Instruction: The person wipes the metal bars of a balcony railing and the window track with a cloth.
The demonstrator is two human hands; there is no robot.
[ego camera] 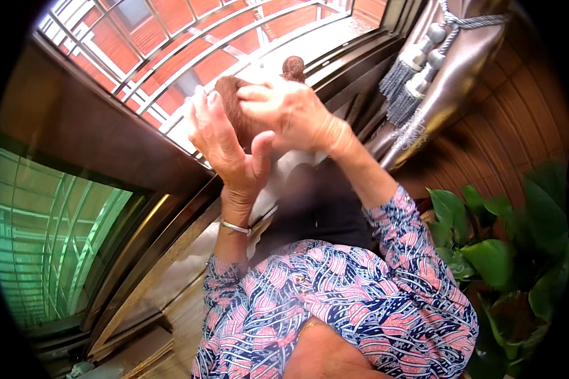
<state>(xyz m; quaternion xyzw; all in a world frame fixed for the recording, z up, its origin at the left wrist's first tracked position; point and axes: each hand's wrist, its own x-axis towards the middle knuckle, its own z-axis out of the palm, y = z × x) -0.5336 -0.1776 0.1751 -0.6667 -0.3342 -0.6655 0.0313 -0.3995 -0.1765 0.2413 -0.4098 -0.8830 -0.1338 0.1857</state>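
Between my two hands is a brown fuzzy piece, perhaps knitted or plush fabric [234, 106]. My left hand [223, 139] is at its left side, palm turned inward, fingers raised and thumb apart. Curled over its right side, my right hand [284, 113] pinches the brown material with its fingers; motion blurs it a little. A small round brown ball, perhaps of yarn [293, 67], shows just beyond my right hand; whether it joins the brown piece cannot be told. The lower part of the piece is hidden behind my hands.
Ahead stands an open window with metal bars [156, 52] and a dark frame [355, 61]. A green-tinted glass pane [42, 227] is at left. At right hang a shiny curtain [464, 71] and grey tassels [410, 90], above a leafy plant [488, 260].
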